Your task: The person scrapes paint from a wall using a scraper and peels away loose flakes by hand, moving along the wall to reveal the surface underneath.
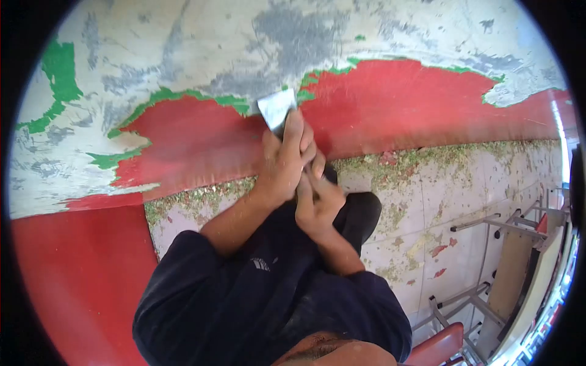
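A paint scraper with a wide metal blade lies against the wall, its edge where red paint meets bare, patchy plaster. My left hand is wrapped round it close behind the blade, with a finger stretched along the metal. Lower down, my right hand is closed on the handle end, which the fingers mostly cover. Around the blade, the red paint ends in a ragged border with strips of green paint showing. Above it the wall is white and grey.
Paint flakes and dust cover the tiled floor along the wall's foot. Tables or chairs with metal legs stand at the right, near a red seat. A red surface fills the lower left.
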A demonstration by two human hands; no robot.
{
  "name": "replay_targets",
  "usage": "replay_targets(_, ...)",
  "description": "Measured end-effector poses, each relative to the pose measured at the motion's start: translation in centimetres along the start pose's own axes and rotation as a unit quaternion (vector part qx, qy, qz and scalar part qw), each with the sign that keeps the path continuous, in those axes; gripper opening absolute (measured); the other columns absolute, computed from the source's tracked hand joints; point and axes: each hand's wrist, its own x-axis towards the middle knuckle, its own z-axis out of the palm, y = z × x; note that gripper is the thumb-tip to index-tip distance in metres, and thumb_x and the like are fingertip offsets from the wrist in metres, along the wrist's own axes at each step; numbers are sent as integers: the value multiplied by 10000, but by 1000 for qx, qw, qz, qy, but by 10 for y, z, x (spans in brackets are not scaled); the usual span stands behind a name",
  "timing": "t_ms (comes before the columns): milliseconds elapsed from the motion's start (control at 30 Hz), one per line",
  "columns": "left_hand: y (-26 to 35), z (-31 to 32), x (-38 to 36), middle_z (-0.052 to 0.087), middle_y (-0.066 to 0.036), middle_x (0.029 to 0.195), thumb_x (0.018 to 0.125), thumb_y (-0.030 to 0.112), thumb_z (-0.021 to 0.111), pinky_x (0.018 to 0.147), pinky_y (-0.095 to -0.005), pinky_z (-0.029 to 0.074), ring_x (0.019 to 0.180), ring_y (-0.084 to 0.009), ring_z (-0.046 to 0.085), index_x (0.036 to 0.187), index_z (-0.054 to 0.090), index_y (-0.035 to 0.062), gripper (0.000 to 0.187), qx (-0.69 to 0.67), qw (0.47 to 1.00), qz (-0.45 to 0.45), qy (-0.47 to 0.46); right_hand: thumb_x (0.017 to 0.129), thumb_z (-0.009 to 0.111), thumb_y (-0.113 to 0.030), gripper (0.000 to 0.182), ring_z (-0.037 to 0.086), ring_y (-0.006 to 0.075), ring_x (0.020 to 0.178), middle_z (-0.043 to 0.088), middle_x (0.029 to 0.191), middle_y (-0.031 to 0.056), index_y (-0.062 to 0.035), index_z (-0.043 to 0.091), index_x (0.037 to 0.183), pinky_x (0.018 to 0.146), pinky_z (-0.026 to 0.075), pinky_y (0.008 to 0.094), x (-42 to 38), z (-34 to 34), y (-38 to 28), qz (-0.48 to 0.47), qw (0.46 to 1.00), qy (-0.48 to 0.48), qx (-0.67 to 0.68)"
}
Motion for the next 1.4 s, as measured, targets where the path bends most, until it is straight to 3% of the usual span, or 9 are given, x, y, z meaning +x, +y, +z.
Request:
replay_targets(200,6,5,-3,336,3,537,996,412,422,401,-287,391,411,-114,377,689,353,98,444,7,1000,-5,29,859,576,53,184,576,67,628,668,777,150,105,641,1023,567,456,223,-7,-2,-8,85,995,-15,44)
replay_targets(367,12,11,0,330,14,566,1004,387,406,401,-272,416,440,-86,340,714,364,102,409,-4,999,31,-12,843,585,65,223,555,96,570,647,738,150,94,646,1056,526,445,236,7,-3,-1,8,1000,-12,24)
replay_targets(467,-6,-1,-6,335,16,558,1001,386,415,400,-274,415,431,-89,342,721,368,96,406,-42,998,-42,10,841,588,63,205,549,95,562,631,722,160,98,647,1034,516,438,240,-9,-11,-10,50,997,-36,-42)
replay_targets(600,14,13,3,321,1,510,984,481,397,374,-295,370,378,-155,427,672,347,133,471,32,999,24,5,836,586,65,224,602,125,594,625,725,173,92,644,1050,555,472,246,15,-5,-14,-15,998,-34,-56)
replay_targets(633,21,15,1,316,20,558,998,386,419,392,-285,415,423,-96,348,712,366,103,406,12,999,44,-20,838,575,70,228,617,142,603,626,721,167,95,638,1055,566,481,252,18,-2,-12,-23,999,-28,-33)
replay_targets(733,5,4,-5,315,2,505,992,466,387,382,-295,381,375,-160,426,672,343,125,469,21,999,-19,26,839,568,73,204,603,142,581,615,703,160,96,639,1029,543,469,262,-1,-3,-9,-8,1000,-19,-19)
replay_targets(1133,8,11,3,306,4,497,991,468,390,372,-304,381,363,-161,419,659,347,132,475,0,1000,12,12,837,582,76,170,511,79,529,575,633,113,79,651,992,480,411,248,10,-7,-7,17,999,-40,-12)
replay_targets(1167,12,11,3,314,17,539,990,431,425,388,-290,416,421,-99,362,674,373,107,455,-20,999,26,-9,844,581,74,154,482,55,539,558,622,81,82,653,980,476,391,233,17,-4,-10,-6,999,-25,-20)
replay_targets(1400,-2,-3,4,323,17,542,981,426,453,386,-293,411,417,-100,358,670,373,107,453,-37,999,38,11,857,583,41,110,470,66,527,513,598,119,71,653,937,487,397,242,7,-2,-3,31,999,-38,-3)
